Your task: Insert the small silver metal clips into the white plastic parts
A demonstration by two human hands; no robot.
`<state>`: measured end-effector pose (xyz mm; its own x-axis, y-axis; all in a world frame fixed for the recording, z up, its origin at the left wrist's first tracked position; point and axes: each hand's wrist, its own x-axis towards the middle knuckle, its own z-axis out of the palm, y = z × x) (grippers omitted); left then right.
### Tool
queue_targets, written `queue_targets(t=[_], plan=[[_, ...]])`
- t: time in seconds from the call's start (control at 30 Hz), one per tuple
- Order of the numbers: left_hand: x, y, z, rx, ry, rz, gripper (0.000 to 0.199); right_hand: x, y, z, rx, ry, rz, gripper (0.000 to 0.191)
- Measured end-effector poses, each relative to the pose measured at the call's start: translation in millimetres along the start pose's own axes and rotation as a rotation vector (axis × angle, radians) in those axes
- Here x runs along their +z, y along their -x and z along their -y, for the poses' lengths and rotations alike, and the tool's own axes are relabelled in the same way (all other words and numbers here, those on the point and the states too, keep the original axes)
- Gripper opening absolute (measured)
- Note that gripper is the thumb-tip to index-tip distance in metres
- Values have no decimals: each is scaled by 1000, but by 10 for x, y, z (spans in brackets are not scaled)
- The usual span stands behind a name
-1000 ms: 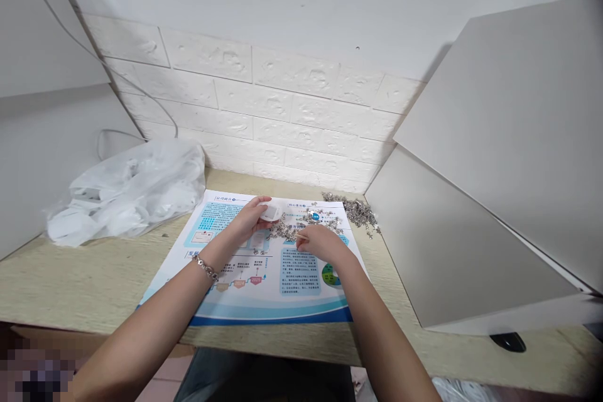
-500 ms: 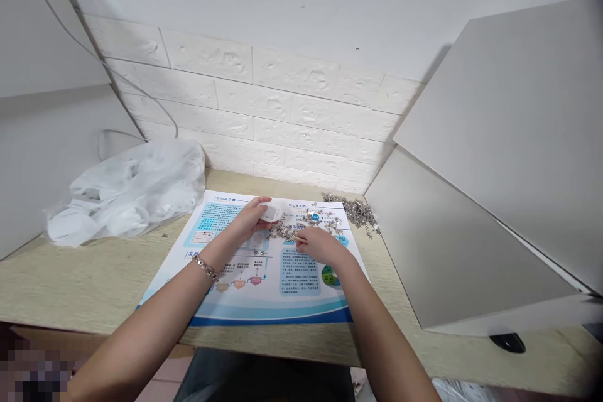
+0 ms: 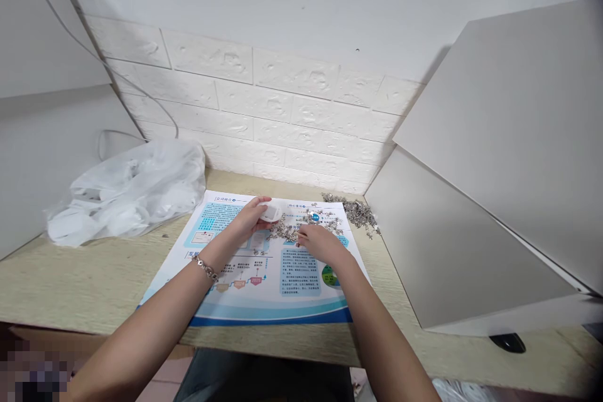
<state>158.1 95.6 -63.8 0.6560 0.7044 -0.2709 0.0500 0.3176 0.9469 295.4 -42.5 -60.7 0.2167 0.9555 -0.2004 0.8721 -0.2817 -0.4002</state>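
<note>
My left hand [image 3: 255, 217] is closed on a small white plastic piece [image 3: 271, 213] above the printed sheet [image 3: 292, 312]. My right hand [image 3: 313, 242] has its fingers drawn together at the near edge of scattered small silvery pieces [image 3: 284, 230]; what lies between its fingertips is too small to make out. More silvery pieces are spread on the sheet behind my right hand. A denser heap of them [image 3: 360, 213] sits at the sheet's back right corner, partly on the table.
A clear plastic bag [image 3: 132, 191] with white pieces inside lies at the left of the table [image 3: 85, 282]. White panels [image 3: 471, 251] stand on the right, with a black object [image 3: 507, 343] near them. A white brick-patterned wall [image 3: 273, 103] rises behind.
The fingers of my right hand have shifted slightly beside the silvery pieces. My left hand and the white piece have hardly moved.
</note>
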Motion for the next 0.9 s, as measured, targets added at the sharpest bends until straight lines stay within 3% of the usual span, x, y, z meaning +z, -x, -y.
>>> queue_targets(t=[0.2,0.67,0.9], plan=[[5,3,-6,-1,-3,-13,34,-31,-4,-24,-56,14,3,8],[18,2,7,-13,-44,-3,31,34,-33,-2,-93,103,-22,18],[24,2,2,-10,-56,-22,30,23,-36,-46,-87,10,-3,19]])
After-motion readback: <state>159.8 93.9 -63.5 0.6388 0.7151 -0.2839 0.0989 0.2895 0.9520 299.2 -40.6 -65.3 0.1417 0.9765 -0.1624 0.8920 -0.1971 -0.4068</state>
